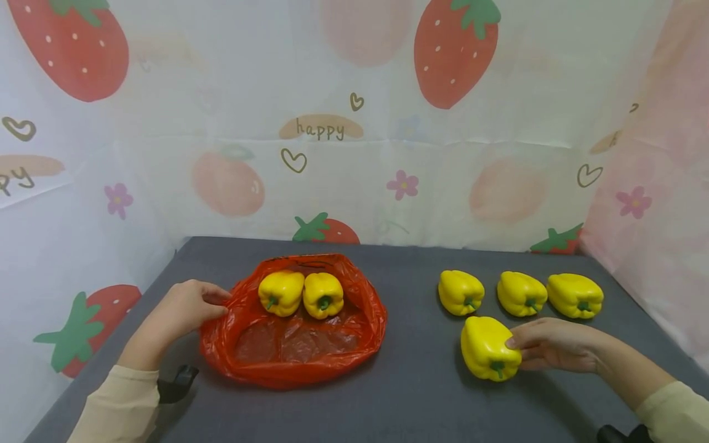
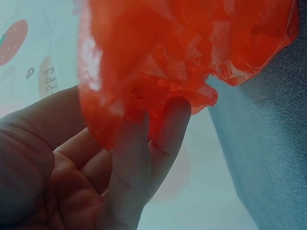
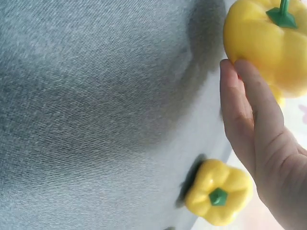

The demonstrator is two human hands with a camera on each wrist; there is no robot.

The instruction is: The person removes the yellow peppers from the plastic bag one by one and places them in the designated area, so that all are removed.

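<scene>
My right hand [image 1: 559,344] grips a yellow bell pepper [image 1: 487,346] by its right side, over the right half of the table. In the right wrist view the fingertips press against the underside of this pepper [image 3: 268,50], and a shadow lies on the cloth beside it. On the left, my left hand [image 1: 185,307] pinches the edge of a red plastic bag [image 1: 288,374] that lies with its mouth wide. The left wrist view shows thin red film [image 2: 177,43] between thumb and fingers. Inside the bag, two yellow peppers [image 1: 281,290] sit side by side at the back.
Three more yellow bell peppers [image 1: 522,292] stand in a row behind my right hand. Grey cloth [image 1: 415,394] covers the table. A printed curtain with strawberries [image 1: 456,52] hangs along the back and sides. Black wrist straps [image 1: 177,384] show near both sleeves.
</scene>
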